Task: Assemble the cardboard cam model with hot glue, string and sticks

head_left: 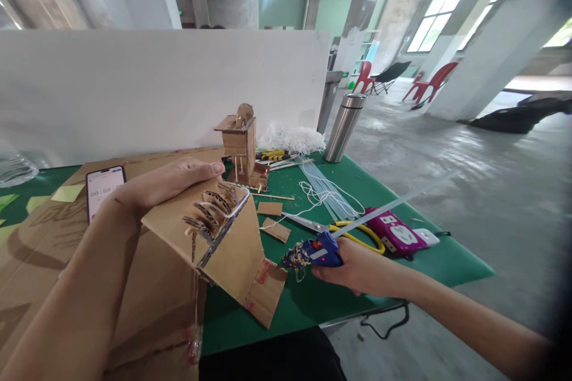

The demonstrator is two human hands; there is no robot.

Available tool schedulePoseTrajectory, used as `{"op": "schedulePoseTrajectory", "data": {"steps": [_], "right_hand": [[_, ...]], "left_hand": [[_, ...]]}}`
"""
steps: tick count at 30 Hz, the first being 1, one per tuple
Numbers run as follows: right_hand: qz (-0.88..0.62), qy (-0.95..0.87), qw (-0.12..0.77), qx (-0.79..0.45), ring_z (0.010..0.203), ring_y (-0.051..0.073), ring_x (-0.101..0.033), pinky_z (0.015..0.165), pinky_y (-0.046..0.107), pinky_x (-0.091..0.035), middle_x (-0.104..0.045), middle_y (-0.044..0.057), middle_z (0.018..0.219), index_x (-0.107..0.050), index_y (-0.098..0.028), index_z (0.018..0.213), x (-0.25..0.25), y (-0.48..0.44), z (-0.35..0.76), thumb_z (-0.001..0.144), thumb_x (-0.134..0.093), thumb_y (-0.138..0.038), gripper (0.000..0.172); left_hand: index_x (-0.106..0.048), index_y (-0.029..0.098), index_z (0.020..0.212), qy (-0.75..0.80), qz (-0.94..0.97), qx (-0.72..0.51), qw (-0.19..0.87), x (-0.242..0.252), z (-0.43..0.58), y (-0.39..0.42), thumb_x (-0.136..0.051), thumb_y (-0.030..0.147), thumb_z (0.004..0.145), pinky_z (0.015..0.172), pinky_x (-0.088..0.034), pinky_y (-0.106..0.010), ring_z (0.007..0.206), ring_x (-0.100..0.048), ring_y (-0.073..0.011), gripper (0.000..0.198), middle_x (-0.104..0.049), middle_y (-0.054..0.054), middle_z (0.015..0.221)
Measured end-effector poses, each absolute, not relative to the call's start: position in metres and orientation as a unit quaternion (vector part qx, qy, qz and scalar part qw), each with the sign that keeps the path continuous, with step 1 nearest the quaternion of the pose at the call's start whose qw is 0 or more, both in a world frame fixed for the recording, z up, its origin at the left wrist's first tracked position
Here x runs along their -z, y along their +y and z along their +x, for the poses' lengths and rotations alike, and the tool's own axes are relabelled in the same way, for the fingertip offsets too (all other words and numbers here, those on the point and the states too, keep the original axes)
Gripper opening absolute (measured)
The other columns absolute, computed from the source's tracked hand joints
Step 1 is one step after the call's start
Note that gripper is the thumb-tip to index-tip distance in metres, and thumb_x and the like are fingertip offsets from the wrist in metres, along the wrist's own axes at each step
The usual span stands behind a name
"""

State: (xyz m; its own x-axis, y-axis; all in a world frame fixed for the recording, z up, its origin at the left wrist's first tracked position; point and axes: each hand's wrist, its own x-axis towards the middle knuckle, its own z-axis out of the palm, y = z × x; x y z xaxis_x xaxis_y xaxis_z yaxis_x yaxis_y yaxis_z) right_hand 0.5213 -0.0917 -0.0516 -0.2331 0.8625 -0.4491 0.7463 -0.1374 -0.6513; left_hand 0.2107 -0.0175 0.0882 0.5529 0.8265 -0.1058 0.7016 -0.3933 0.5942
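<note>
Fingers of the left hand (185, 174) in my head view are pressed onto the far edge of the folded cardboard piece (172, 220), just wide enough to grip it; most are out of sight behind the board, so I cannot tell how each one sits. Right-hand fingers are closed round the handle of the blue glue gun (322, 250), and from where I watch, the right hand (355, 266) shows no gap in its wrap.

I see the folded piece held tilted near the middle of my view, above the tabletop (241, 336), with short corrugated strips standing along its fold. Taking that piece as the clock's centre, the gun lies at 3 o'clock, its nozzle near the end flap; I cannot tell whether they touch. A long translucent glue stick (379, 212) juts from the back of the gun towards 2 o'clock.

At 12 o'clock I have a small cardboard model (239, 144) standing upright. Scissors (310, 224) lie between 2 and 3, a magenta power strip (395, 232) beyond the gun at 3, a steel flask (346, 129) between 1 and 2, and a phone (105, 187) at 10.
</note>
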Motion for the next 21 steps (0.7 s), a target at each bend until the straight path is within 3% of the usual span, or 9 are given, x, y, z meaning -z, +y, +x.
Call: {"op": "schedulePoseTrajectory", "data": {"steps": [5, 10, 15, 21], "right_hand": [[-0.619, -0.676, 0.055, -0.396, 0.046, 0.013, -0.054, 0.042, 0.022, -0.037, -0.062, -0.002, 0.062, -0.061, -0.019, 0.089, 0.053, -0.094, 0.525, 0.079, -0.07, -0.043, 0.027], [-0.595, -0.726, 0.067, -0.34, 0.068, 0.017, -0.056, 0.06, 0.027, -0.042, -0.065, 0.002, 0.078, -0.059, -0.02, 0.081, 0.046, -0.095, 0.528, 0.076, -0.068, -0.041, 0.023], [-0.574, -0.753, 0.063, -0.317, 0.062, 0.015, -0.046, 0.058, 0.027, -0.038, -0.057, 0.0, 0.068, -0.053, -0.021, 0.07, 0.037, -0.096, 0.529, 0.08, -0.06, -0.039, 0.022], [-0.537, -0.67, 0.117, -0.499, 0.05, 0.011, -0.047, 0.047, 0.023, -0.037, -0.055, -0.002, 0.06, -0.057, -0.019, 0.077, 0.025, -0.09, 0.554, 0.075, -0.063, -0.048, 0.03]], "left_hand": [[-0.056, 0.021, 0.074, 0.455, 0.831, -0.107, 0.302, -0.088, 0.209, -0.017, -0.034, 0.064, 0.085, 0.077, -0.046, -0.031, 0.077, -0.062, -0.0183, 0.05, -0.068, -0.003, 0.083], [-0.056, 0.021, 0.075, 0.447, 0.838, -0.105, 0.297, -0.087, 0.209, -0.016, -0.032, 0.063, 0.087, 0.078, -0.045, -0.032, 0.077, -0.061, -0.0182, 0.05, -0.067, -0.002, 0.082], [-0.057, 0.021, 0.076, 0.443, 0.843, -0.105, 0.286, -0.087, 0.209, -0.016, -0.031, 0.061, 0.087, 0.08, -0.044, -0.032, 0.079, -0.062, -0.019, 0.049, -0.068, -0.003, 0.084], [-0.057, 0.021, 0.074, 0.437, 0.846, -0.11, 0.284, -0.089, 0.21, -0.017, -0.031, 0.06, 0.086, 0.078, -0.045, -0.03, 0.076, -0.061, -0.0173, 0.049, -0.068, -0.002, 0.081]]}}
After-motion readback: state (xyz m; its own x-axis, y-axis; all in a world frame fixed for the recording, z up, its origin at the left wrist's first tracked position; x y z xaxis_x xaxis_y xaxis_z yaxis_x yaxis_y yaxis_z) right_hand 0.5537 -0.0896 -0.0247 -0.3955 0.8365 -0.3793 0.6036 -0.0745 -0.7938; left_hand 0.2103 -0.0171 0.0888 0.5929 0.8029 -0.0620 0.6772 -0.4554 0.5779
